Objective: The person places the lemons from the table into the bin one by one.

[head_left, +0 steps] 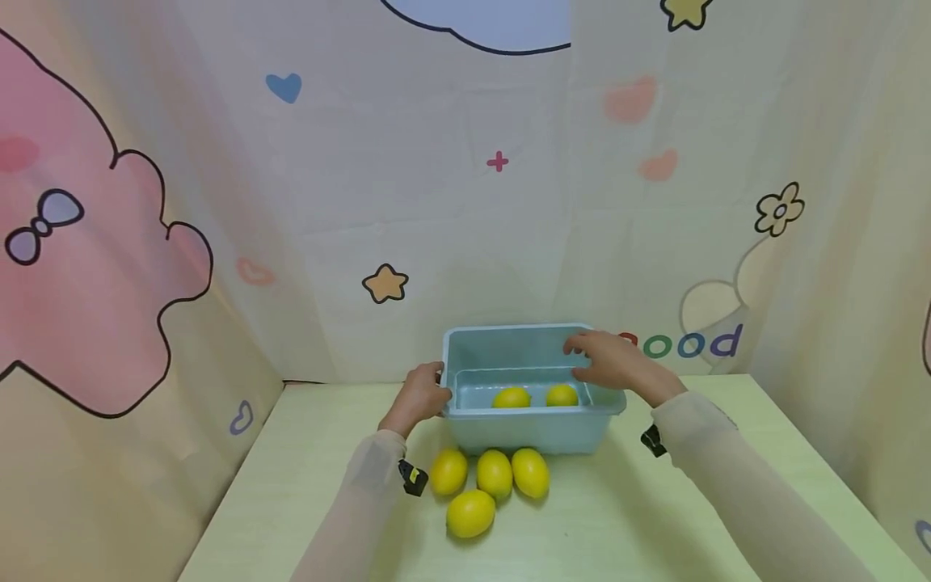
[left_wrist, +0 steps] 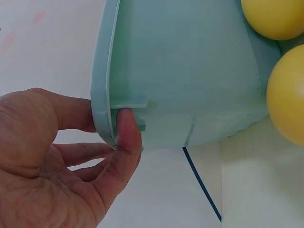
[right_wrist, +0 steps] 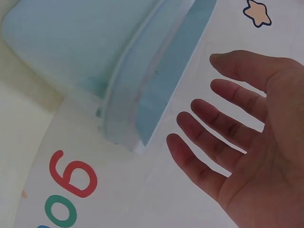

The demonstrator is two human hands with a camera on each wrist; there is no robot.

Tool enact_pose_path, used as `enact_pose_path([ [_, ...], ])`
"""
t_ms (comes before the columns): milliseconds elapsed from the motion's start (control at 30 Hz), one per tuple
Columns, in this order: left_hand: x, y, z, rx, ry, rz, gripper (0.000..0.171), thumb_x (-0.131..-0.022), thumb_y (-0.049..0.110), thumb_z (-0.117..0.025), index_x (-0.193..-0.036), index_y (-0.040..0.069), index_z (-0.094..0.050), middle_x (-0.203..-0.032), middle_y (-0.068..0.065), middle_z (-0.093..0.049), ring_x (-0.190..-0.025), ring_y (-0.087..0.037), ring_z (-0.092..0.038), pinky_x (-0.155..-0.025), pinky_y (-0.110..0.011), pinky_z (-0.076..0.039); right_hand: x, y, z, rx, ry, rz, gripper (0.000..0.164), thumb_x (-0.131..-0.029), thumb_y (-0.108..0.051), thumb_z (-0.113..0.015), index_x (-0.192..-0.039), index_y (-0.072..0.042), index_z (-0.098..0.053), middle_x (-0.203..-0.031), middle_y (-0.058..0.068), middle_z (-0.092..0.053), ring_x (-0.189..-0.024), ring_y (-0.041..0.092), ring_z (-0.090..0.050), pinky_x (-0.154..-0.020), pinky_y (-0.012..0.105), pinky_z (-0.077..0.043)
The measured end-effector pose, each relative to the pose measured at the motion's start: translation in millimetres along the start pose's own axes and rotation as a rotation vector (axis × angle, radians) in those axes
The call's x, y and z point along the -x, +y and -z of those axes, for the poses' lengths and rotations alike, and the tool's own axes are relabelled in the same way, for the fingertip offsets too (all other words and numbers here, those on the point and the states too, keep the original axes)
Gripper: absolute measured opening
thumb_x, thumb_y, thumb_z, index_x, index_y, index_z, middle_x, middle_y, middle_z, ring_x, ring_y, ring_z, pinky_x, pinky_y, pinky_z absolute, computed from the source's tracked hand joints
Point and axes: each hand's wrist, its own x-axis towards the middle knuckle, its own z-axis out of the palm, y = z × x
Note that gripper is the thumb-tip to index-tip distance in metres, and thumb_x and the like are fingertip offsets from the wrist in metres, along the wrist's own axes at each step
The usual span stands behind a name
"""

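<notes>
A light blue plastic bin (head_left: 527,432) stands at the back of the table, and two lemons (head_left: 511,397) lie inside it. My left hand (head_left: 419,398) grips the bin's left rim; in the left wrist view, the thumb and fingers of this hand (left_wrist: 71,156) curl around the rim's edge. Over the bin's right end hovers my right hand (head_left: 614,361), holding nothing. Its fingers are spread and loosely bent in the right wrist view, with the palm (right_wrist: 266,166) apart from the bin's rim (right_wrist: 126,95).
Several lemons (head_left: 494,474) lie on the pale table (head_left: 305,477) just before the bin, one of them (head_left: 470,513) nearer the front. A printed curtain (head_left: 436,186) hangs directly behind the table and at both sides.
</notes>
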Motion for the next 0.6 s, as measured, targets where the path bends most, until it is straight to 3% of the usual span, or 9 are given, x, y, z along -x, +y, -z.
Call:
enact_pose_path([
  [367, 1.5, 0.6, -1.5, 0.019, 0.003, -0.01, 0.046, -0.083, 0.004, -0.054, -0.129, 0.002, -0.05, -0.113, -0.02, -0.063, -0.084, -0.025, -0.065, -0.059, -0.031, -0.058, 21, 16, -9, -0.045, 0.14, -0.062, 0.032, -0.084, -0.024, -0.064, -0.114, -0.012, -0.062, -0.107, 0.006, -0.064, -0.097, 0.025, -0.059, -0.081, 0.041, -0.055],
  [600, 2.0, 0.8, -1.6, 0.019, -0.002, -0.008, 0.049, -0.083, 0.004, -0.053, -0.131, 0.002, -0.048, -0.116, -0.022, -0.061, -0.087, -0.026, -0.064, -0.059, -0.031, -0.058, 28, 27, -15, -0.089, 0.165, -0.089, 0.037, -0.084, -0.022, -0.064, -0.118, -0.009, -0.059, -0.112, 0.011, -0.063, -0.097, 0.029, -0.061, -0.08, 0.043, -0.054],
])
